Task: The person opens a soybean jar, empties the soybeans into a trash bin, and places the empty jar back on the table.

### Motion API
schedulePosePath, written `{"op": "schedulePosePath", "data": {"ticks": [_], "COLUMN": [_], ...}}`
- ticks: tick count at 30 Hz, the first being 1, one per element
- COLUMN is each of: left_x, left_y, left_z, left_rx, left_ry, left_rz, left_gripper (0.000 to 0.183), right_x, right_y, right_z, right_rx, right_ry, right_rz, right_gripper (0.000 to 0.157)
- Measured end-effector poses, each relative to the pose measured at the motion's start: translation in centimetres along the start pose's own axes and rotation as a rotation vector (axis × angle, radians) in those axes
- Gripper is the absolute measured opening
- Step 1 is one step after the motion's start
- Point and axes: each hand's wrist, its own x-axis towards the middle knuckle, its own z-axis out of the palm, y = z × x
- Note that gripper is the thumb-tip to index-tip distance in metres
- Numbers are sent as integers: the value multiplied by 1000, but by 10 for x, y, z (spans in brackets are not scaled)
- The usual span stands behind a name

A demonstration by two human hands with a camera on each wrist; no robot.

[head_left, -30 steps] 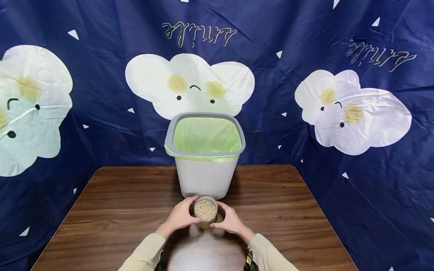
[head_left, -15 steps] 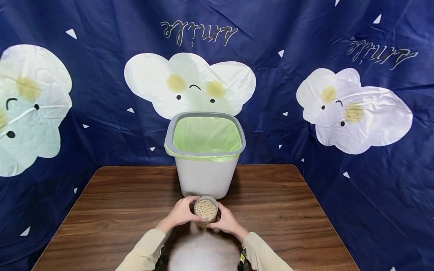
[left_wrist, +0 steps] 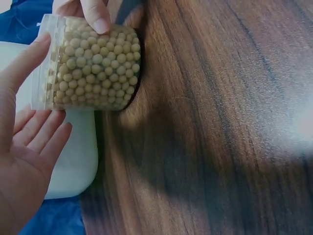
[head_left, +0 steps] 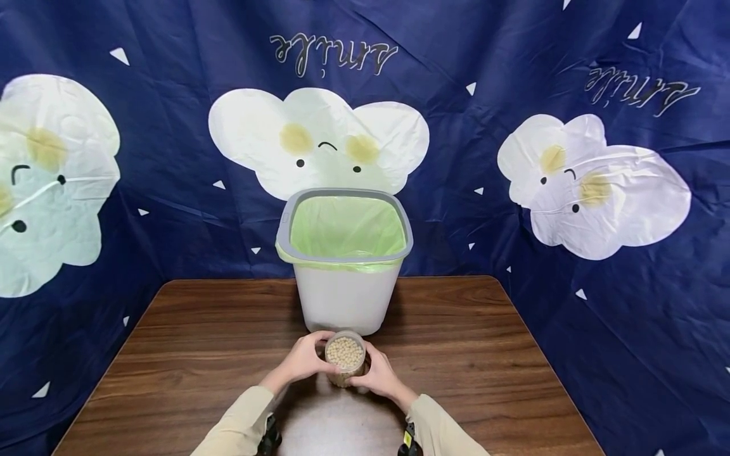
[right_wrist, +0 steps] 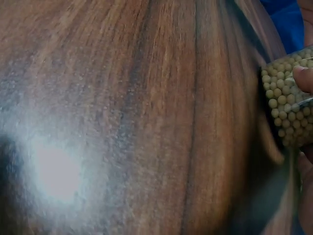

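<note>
A clear plastic jar point(head_left: 345, 362) full of round, pale beige beans stands upright on the wooden table, its mouth facing up. My left hand point(head_left: 302, 361) grips it from the left, thumb on the near side by the rim and fingers round the far side. From the right, my right hand point(head_left: 381, 373) holds the jar lower down, its thumb pressed on the near wall. The left wrist view shows the beans point(left_wrist: 95, 68) through the clear wall and both thumbs on the jar. Only part of the jar point(right_wrist: 288, 105) enters the right wrist view.
Right behind the jar stands a white bin point(head_left: 348, 294) with a grey rim and a green liner bag point(head_left: 348, 225). The brown table point(head_left: 217, 342) extends to both sides, with glare near its front. A dark blue cloth point(head_left: 456, 50) with cloud prints hangs behind and around.
My right hand has moved slightly left, and its thumb has come further across the jar's near side. The left hand and the jar have hardly moved.
</note>
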Motion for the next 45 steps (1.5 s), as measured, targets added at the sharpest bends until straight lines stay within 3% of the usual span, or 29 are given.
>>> {"op": "schedulePosePath", "data": {"ticks": [4,8,16,24,30,41,45], "left_x": [-3,-4,-8,-10,-9,-8,-7], "left_y": [7,18,42,56,60,67,67], "left_z": [-6,-15,-30,-41,-48,-52,-53], "left_rx": [-111,-204,-324,-479,-505,-570,-551], "left_ry": [-15,-22,-16,-5,6,4,-1], "left_rz": [-2,15,60,54,101,77,99], "left_gripper": [70,69,67,67,66,64,62], "right_x": [2,4,8,11,17,16,16], "right_y": [-12,-27,-59,-114,-127,-133,-136], "right_z": [-9,-21,-41,-60,-64,-61,-61], "right_rx": [-68,-67,-126,30,45,67,69], "right_ry": [-1,2,33,34,34,64,87], "right_rz": [-23,-98,-212,-272,-255,-164,-163], "right_gripper": [78,79,77,71,72,72,70]}}
